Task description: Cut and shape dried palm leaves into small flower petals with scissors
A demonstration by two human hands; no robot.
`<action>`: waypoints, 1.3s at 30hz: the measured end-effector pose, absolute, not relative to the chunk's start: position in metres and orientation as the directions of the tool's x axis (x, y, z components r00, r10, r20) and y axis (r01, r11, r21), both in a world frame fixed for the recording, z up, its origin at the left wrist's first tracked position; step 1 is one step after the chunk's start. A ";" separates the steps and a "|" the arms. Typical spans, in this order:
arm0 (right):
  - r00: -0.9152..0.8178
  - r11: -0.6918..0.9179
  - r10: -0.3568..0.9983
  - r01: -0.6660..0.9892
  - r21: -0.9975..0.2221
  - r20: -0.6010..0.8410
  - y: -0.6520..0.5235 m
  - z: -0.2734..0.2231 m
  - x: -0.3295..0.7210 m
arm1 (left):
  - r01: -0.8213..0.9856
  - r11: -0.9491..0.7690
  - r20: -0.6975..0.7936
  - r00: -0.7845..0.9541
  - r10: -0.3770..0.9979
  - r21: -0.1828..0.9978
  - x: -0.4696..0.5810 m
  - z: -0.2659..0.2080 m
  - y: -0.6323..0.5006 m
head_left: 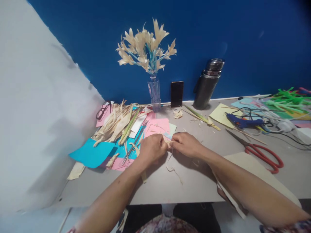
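My left hand (153, 147) and my right hand (186, 144) meet over the middle of the table, both with fingers closed. Between their fingertips is a small pale corn husk piece (167, 141), mostly covered by the fingers. Below it a thin loose fibre (174, 170) trails on the tabletop. Beside my left hand lie thin wires (133, 149) and husk scraps on blue and pink paper. Just behind the hands is a pink paper sheet (159, 125). A pile of dried corn husks (115, 124) is at the left.
Husk flowers (144, 43) stand in a clear vase (154, 94) at the back, near a phone (177, 94) and a dark flask (209, 84). Red-handled scissors (263, 155), a blue glue gun (244, 121) with cords and green pipe cleaners (286, 102) lie at the right.
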State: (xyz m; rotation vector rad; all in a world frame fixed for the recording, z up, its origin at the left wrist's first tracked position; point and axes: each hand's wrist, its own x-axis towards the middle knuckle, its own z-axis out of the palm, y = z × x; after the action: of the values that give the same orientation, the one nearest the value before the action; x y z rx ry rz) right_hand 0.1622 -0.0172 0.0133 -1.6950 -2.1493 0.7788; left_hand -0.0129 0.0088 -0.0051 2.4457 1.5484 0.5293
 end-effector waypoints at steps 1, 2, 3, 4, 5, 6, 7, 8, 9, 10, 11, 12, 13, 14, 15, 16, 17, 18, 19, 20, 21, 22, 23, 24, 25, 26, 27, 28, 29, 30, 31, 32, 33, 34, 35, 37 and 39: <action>-0.253 0.146 0.962 0.799 -0.584 -0.106 -0.017 0.014 0.163 | 0.836 -0.423 0.198 0.375 0.906 0.349 -0.015 -0.003 0.012; -0.242 0.133 0.964 0.799 -0.586 -0.110 -0.017 0.014 0.164 | 0.824 -0.424 0.200 0.375 0.905 0.375 -0.018 0.000 0.014; -0.231 0.126 0.967 0.802 -0.584 -0.109 -0.017 0.015 0.164 | 0.796 -0.437 0.202 0.388 0.899 0.418 -0.019 0.002 0.016; -0.226 0.126 0.969 0.806 -0.578 -0.103 -0.017 0.015 0.165 | 0.760 -0.455 0.206 0.407 0.890 0.465 -0.020 0.003 0.017; -0.230 0.136 0.968 0.810 -0.571 -0.096 -0.017 0.016 0.165 | 0.724 -0.472 0.204 0.431 0.879 0.504 -0.020 0.003 0.017; -0.243 0.153 0.966 0.811 -0.564 -0.087 -0.018 0.016 0.165 | 0.700 -0.483 0.199 0.450 0.870 0.527 -0.019 0.003 0.015; -0.264 0.177 0.961 0.812 -0.557 -0.078 -0.018 0.016 0.164 | 0.694 -0.487 0.196 0.459 0.866 0.530 -0.017 0.001 0.013; -0.285 0.203 0.956 0.812 -0.547 -0.068 -0.019 0.016 0.164 | 0.703 -0.490 0.194 0.462 0.866 0.516 -0.015 -0.001 0.011; -0.302 0.225 0.952 0.813 -0.537 -0.058 -0.019 0.015 0.163 | 0.717 -0.493 0.194 0.462 0.866 0.493 -0.013 -0.003 0.009; -0.312 0.241 0.949 0.816 -0.525 -0.049 -0.020 0.015 0.163 | 0.732 -0.495 0.197 0.460 0.866 0.468 -0.011 -0.005 0.008; -0.311 0.247 0.949 0.823 -0.512 -0.043 -0.020 0.014 0.162 | 0.751 -0.493 0.200 0.454 0.868 0.439 -0.010 -0.006 0.007; -0.300 0.241 0.953 0.832 -0.500 -0.038 -0.019 0.014 0.162 | 0.773 -0.484 0.202 0.441 0.874 0.410 -0.010 -0.007 0.008; -0.285 0.231 0.958 0.839 -0.493 -0.035 -0.019 0.013 0.163 | 0.797 -0.468 0.203 0.422 0.884 0.382 -0.011 -0.007 0.010; -0.270 0.219 0.962 0.843 -0.491 -0.034 -0.018 0.013 0.163 | 0.820 -0.445 0.208 0.394 0.895 0.361 -0.013 -0.006 0.012; -0.260 0.211 0.965 0.845 -0.491 -0.033 -0.018 0.012 0.164 | 0.835 -0.420 0.219 0.362 0.906 0.355 -0.015 -0.005 0.015; -0.253 0.206 0.967 0.846 -0.491 -0.032 -0.017 0.012 0.164 | 0.835 -0.404 0.237 0.334 0.912 0.375 -0.017 -0.003 0.018; -0.255 0.208 0.967 0.845 -0.492 -0.030 -0.017 0.012 0.165 | 0.811 -0.402 0.258 0.317 0.913 0.426 -0.019 -0.001 0.020; -0.263 0.217 0.965 0.844 -0.490 -0.026 -0.017 0.012 0.165 | 0.761 -0.414 0.271 0.316 0.909 0.499 -0.021 0.001 0.022; -0.272 0.228 0.962 0.844 -0.485 -0.022 -0.017 0.012 0.165 | 0.694 -0.432 0.267 0.339 0.902 0.577 -0.022 0.002 0.022; -0.278 0.237 0.960 0.845 -0.480 -0.015 -0.017 0.012 0.165 | 0.625 -0.444 0.248 0.378 0.892 0.642 -0.022 0.003 0.022; -0.281 0.244 0.960 0.845 -0.475 -0.008 -0.017 0.012 0.164 | 0.574 -0.443 0.220 0.417 0.882 0.689 -0.021 0.002 0.020; -0.281 0.246 0.960 0.846 -0.472 -0.003 -0.018 0.012 0.164 | 0.548 -0.429 0.187 0.443 0.877 0.718 -0.019 0.001 0.018; -0.277 0.243 0.961 0.850 -0.467 -0.004 -0.018 0.012 0.164 | 0.540 -0.410 0.156 0.454 0.877 0.735 -0.017 -0.001 0.016; -0.271 0.236 0.963 0.857 -0.458 -0.011 -0.018 0.012 0.163 | 0.541 -0.388 0.133 0.449 0.883 0.746 -0.015 -0.003 0.013; -0.264 0.228 0.964 0.867 -0.444 -0.020 -0.019 0.011 0.162 | 0.543 -0.370 0.122 0.438 0.891 0.753 -0.012 -0.004 0.010; -0.260 0.223 0.965 0.879 -0.422 -0.032 -0.019 0.011 0.161 | 0.545 -0.360 0.117 0.428 0.896 0.757 -0.009 -0.006 0.007; -0.254 0.217 0.966 0.894 -0.393 -0.043 -0.019 0.011 0.160 | 0.553 -0.358 0.115 0.425 0.898 0.752 -0.007 -0.006 0.005; -0.246 0.212 0.968 0.909 -0.358 -0.051 -0.020 0.010 0.159 | 0.569 -0.363 0.113 0.426 0.898 0.737 -0.005 -0.007 0.003; -0.237 0.209 0.970 0.923 -0.323 -0.052 -0.020 0.010 0.158 | 0.592 -0.371 0.112 0.427 0.897 0.716 -0.004 -0.006 0.001; -0.230 0.205 0.972 0.935 -0.290 -0.054 -0.019 0.009 0.157 | 0.614 -0.379 0.111 0.428 0.897 0.692 -0.003 -0.006 0.000; -0.221 0.199 0.974 0.945 -0.260 -0.058 -0.019 0.009 0.157 | 0.632 -0.383 0.110 0.427 0.897 0.674 -0.003 -0.005 0.000; -0.208 0.187 0.976 0.954 -0.235 -0.066 -0.018 0.009 0.158 | 0.644 -0.381 0.108 0.422 0.900 0.664 -0.003 -0.004 0.001; -0.193 0.173 0.978 0.960 -0.219 -0.075 -0.016 0.009 0.160 | 0.650 -0.373 0.110 0.409 0.906 0.662 -0.004 -0.003 0.002; -0.176 0.155 0.981 0.964 -0.215 -0.083 -0.015 0.010 0.163 | 0.652 -0.358 0.114 0.387 0.915 0.668 -0.006 -0.002 0.004; -0.151 0.129 0.985 0.966 -0.223 -0.082 -0.012 0.011 0.167 | 0.646 -0.337 0.121 0.355 0.927 0.685 -0.007 -0.001 0.006; -0.075 0.062 0.996 0.959 -0.278 -0.039 -0.007 0.013 0.177 | 0.607 -0.287 0.137 0.282 0.950 0.741 -0.011 0.002 0.010; 0.026 -0.010 0.999 0.912 -0.410 0.033 -0.003 0.015 0.188 | 0.541 -0.244 0.141 0.225 0.964 0.805 -0.014 0.004 0.013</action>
State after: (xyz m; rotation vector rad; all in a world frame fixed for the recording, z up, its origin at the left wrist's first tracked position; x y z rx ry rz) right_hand 0.1881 -0.0026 0.0145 -1.9919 -1.9539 0.3850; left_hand -0.0142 0.0131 0.0045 1.8815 1.3838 0.8751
